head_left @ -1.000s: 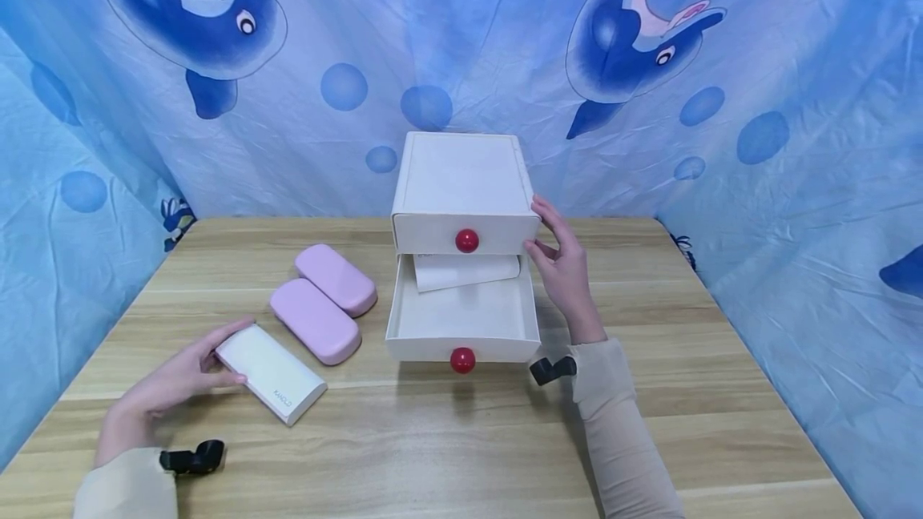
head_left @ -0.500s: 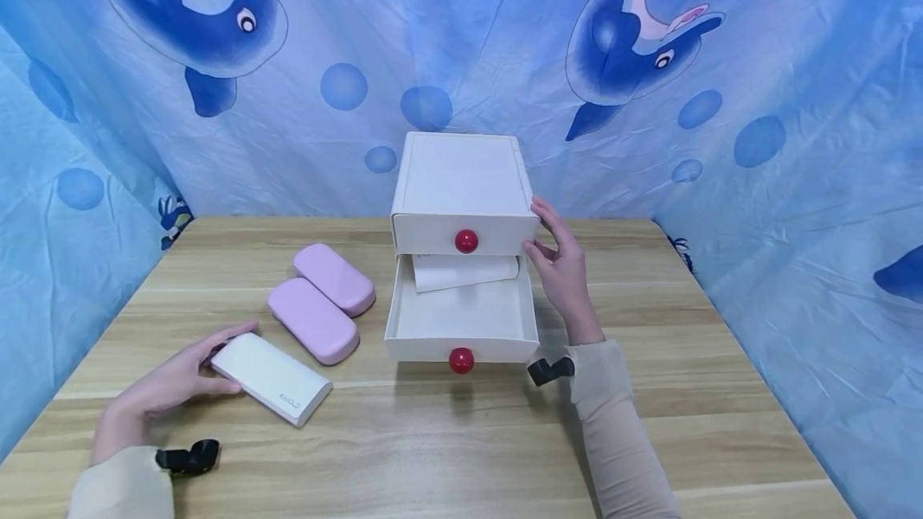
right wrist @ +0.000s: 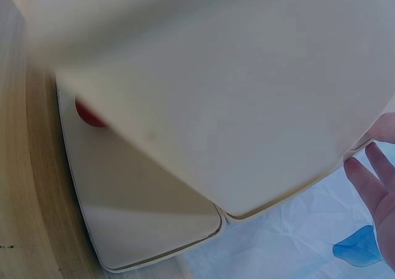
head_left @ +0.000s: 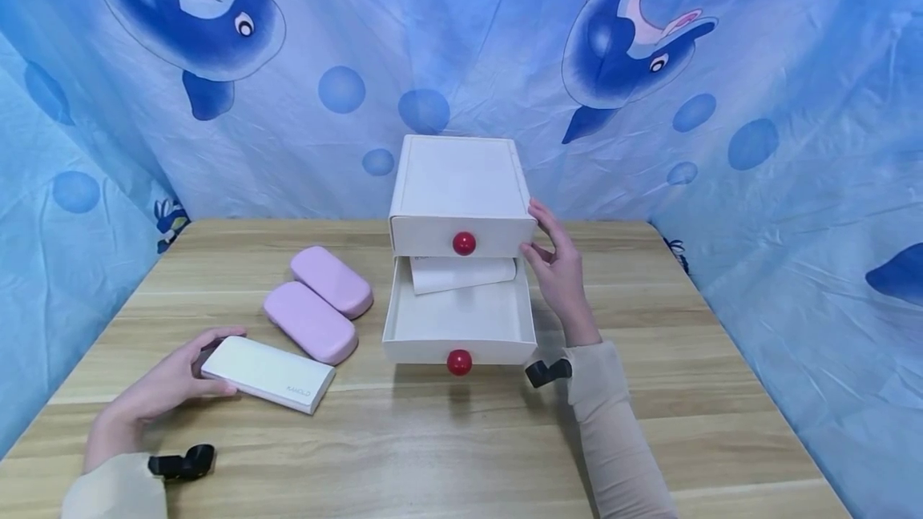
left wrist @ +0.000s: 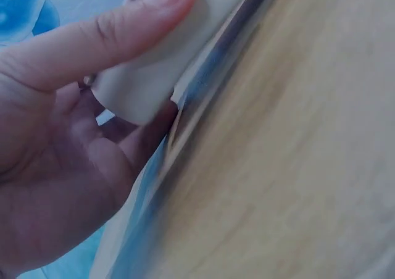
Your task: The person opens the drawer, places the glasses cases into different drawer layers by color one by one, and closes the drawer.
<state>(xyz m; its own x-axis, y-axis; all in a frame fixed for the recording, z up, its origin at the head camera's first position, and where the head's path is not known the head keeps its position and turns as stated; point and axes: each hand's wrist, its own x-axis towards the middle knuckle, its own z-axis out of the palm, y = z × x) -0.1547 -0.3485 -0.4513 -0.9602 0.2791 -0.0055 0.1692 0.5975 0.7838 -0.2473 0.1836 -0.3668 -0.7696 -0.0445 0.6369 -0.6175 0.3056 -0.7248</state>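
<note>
My left hand (head_left: 169,379) holds the left end of a white glasses case (head_left: 267,373) with small lettering, thumb on the near side and fingers behind. In the left wrist view the thumb lies along the case (left wrist: 145,75). My right hand (head_left: 558,275) grips the front right corner of a white drawer cabinet (head_left: 461,179), thumb low on the front edge and fingertips higher on the side. The lower drawer (head_left: 461,319) is pulled out; a flat white item (head_left: 465,273) lies at its back, partly hidden under the upper drawer (head_left: 425,237), which is closed.
Two pink glasses cases (head_left: 310,323) lie side by side between the white case and the cabinet. Red round knobs (head_left: 459,362) stick out from both drawers. A blue dolphin-print cloth (head_left: 288,150) hangs behind the wooden table (head_left: 461,455) and along both sides.
The white glasses case has turned in my left hand, its lettered end swinging right and slightly up. My left hand has shifted slightly left; the right hand keeps its hold on the cabinet.
</note>
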